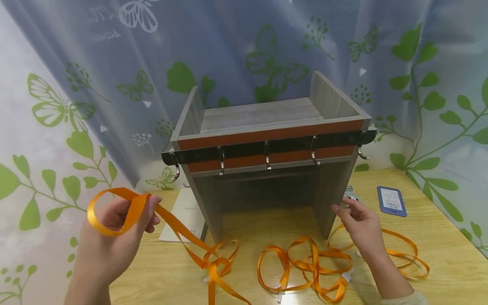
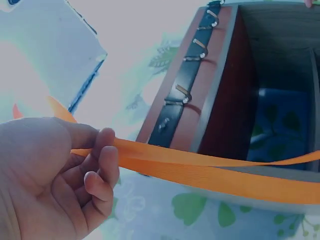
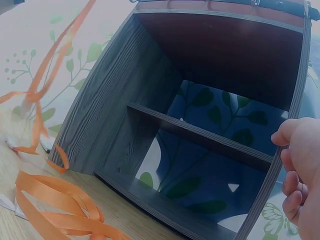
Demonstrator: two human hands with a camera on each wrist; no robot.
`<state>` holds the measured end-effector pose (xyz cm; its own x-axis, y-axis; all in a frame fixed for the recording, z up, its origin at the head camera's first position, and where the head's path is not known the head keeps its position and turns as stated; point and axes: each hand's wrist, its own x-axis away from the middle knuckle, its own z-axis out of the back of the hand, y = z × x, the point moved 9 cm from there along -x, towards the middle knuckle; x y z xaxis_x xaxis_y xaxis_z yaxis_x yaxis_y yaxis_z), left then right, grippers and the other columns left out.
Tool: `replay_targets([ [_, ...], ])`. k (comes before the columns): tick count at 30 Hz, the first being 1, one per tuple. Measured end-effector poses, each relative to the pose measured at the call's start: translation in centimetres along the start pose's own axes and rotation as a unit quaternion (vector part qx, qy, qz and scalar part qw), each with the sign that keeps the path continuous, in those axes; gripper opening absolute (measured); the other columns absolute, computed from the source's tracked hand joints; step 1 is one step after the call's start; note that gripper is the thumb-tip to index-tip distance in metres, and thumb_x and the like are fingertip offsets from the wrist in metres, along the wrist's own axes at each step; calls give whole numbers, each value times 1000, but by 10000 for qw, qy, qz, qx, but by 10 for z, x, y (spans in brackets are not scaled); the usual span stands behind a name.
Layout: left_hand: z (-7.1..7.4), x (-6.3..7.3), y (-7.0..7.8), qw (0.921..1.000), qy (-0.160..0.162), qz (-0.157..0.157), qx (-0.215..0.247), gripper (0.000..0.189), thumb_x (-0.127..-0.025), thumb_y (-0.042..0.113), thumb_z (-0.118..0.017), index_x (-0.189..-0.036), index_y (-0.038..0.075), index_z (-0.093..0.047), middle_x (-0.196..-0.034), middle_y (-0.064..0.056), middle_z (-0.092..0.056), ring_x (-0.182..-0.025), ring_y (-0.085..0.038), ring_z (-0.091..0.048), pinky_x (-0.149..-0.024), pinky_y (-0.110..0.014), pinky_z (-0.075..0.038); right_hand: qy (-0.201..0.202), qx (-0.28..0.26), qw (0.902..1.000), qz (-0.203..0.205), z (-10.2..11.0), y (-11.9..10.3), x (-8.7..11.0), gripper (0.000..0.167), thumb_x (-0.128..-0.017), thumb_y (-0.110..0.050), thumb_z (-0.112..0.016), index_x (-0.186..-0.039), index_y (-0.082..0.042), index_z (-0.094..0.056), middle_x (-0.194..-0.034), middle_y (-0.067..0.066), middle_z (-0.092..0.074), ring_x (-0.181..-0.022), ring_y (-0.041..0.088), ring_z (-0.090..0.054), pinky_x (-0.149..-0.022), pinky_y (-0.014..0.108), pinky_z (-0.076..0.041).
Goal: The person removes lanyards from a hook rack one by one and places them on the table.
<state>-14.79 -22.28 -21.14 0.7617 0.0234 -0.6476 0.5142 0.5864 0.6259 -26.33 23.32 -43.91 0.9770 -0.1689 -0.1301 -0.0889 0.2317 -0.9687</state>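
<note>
My left hand (image 1: 114,237) pinches a loop of orange ribbon lanyard (image 2: 225,182) between thumb and fingers, left of a grey wood-grain shelf (image 1: 267,116). From that grip the ribbon slants down to a tangle on the table. Along the shelf's front runs a black rail (image 1: 244,149) with several silver hooks (image 1: 267,156). No ribbon hangs on these hooks. Low on the shelf's right side panel (image 1: 331,190), my right hand (image 1: 364,228) grips the front edge, its thumb (image 3: 284,132) at the edge and the other fingers curled on the outer side.
More orange lanyards (image 1: 316,271) with white clips lie loosely on the wooden table (image 1: 152,271) before the shelf. A blue card holder (image 1: 392,201) lies at the right, and a white box or book (image 1: 187,216) at the left. A patterned curtain (image 1: 244,51) hangs behind.
</note>
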Motion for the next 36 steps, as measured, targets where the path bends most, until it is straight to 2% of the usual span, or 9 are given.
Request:
replay_targets([
  [5,-8,13,-18,9981,-346,154,-492,8,-87,0,-74,-86,8,-72,-66,6,-66,-56,-3,-60,-54,-16,-52,31,-52,10000,15,1,-1,-1,44,-97,-24,-67,-133,0,-60,-71,-13,-56,-58,7,-43,-59,24,-44],
  [10,-29,34,-51,9903,-911,635,-834,3,-92,11,-72,-89,13,-73,-65,9,-65,-54,-3,-58,-53,-20,-51,14,-111,9999,-26,0,1,0,44,-97,-22,-67,-133,1,-59,-70,-13,-58,-59,7,-45,-61,21,-46],
  [17,-70,67,-99,9637,-2013,1725,-332,11,-97,21,-66,-96,13,-73,-73,7,-68,-59,-3,-60,-53,-24,-53,-30,-63,9999,-93,-1,1,1,46,-97,-25,-67,-135,1,-57,-69,-11,-57,-59,9,-43,-58,27,-42],
  [21,-94,82,-110,9548,-2529,1559,50,8,-97,16,-65,-97,12,-72,-79,4,-70,-64,-2,-60,-55,-24,-55,-31,-59,9999,-92,-1,0,1,46,-97,-25,-66,-135,1,-58,-69,-10,-56,-58,9,-42,-58,26,-42],
  [25,-118,95,-119,9441,-3030,1268,286,12,-98,21,-64,-96,13,-72,-81,5,-69,-68,-1,-60,-61,-23,-53,-9,-90,9999,-82,0,0,1,44,-97,-24,-66,-134,-1,-59,-69,-11,-57,-59,9,-43,-55,27,-40],
  [28,-135,107,-127,9319,-3378,1183,580,12,-98,18,-63,-97,11,-73,-89,0,-73,-77,-1,-63,-68,-22,-54,-18,-133,9999,-79,-1,0,0,43,-97,-24,-67,-133,-2,-59,-69,-11,-58,-59,9,-43,-55,28,-41],
  [32,-161,127,-140,8999,-3869,1510,1334,12,-94,12,-67,-101,4,-72,-101,-14,-74,-84,0,-64,-74,-20,-54,-9,-120,9999,-85,0,2,0,41,-97,-24,-67,-132,-4,-60,-69,-12,-58,-60,8,-44,-56,28,-41],
  [35,-177,141,-151,8784,-4126,1893,1493,16,-91,-1,-61,-103,2,-72,-102,-15,-72,-71,2,-57,-63,-17,-50,-21,-176,9998,-81,1,3,0,38,-97,-23,-67,-131,-6,-61,-70,-13,-59,-60,7,-45,-55,28,-41],
  [36,-182,145,-154,8757,-4177,1942,1448,21,-89,-5,-58,-102,3,-72,-101,-13,-71,-66,2,-54,-59,-16,-47,-30,-208,9998,-75,1,3,0,38,-97,-22,-67,-131,-7,-61,-70,-13,-59,-60,7,-44,-55,28,-40],
])
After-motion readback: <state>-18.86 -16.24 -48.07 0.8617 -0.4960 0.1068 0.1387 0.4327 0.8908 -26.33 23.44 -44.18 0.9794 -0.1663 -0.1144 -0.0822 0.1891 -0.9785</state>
